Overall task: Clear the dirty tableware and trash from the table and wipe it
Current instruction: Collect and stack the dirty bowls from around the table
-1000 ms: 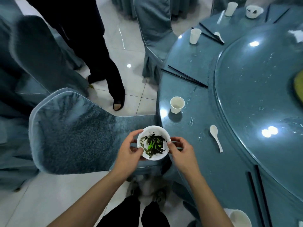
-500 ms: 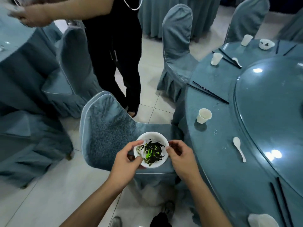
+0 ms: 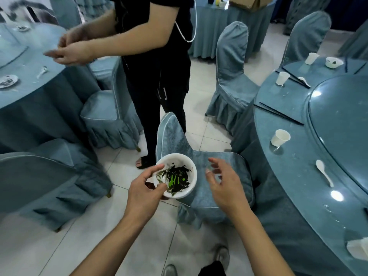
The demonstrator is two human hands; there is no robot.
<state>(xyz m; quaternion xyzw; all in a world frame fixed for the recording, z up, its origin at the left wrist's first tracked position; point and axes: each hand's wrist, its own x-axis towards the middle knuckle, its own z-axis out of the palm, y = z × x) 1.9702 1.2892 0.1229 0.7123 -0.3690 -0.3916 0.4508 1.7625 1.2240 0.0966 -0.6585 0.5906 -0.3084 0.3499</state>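
No readable writing or brand marks anywhere in view.

Far left: a second round bench in blue cloth, carrying a dirty plate and a white spoon. Blue-covered chairs stand round it on a pale tiled floor. A person in black stands beside that bench, both hands out over it, blurred.

Centre: left hand holds a white bowl in the air, above the floor and the edge of a blue chair seat. Left grip is clamped on the bowl rim: thumb lying inside over the near rim, index finger along the far-left rim, other fingers under the bowl. Bowl holds dark green scraps with one bright green streak. Bowl sits level, well clear of the main bench.

Right hand hovers just right of the bowl, not touching it. Grip apart: fingers spread and loosely bent, palm facing the bowl, holding nothing.

Right: main round bench, blue cloth with a raised glass turntable. On it, near to far: crumpled napkin, white spoon, paper cup, black chopsticks, another cup, second spoon with chopsticks, far cup and a small dirty bowl.
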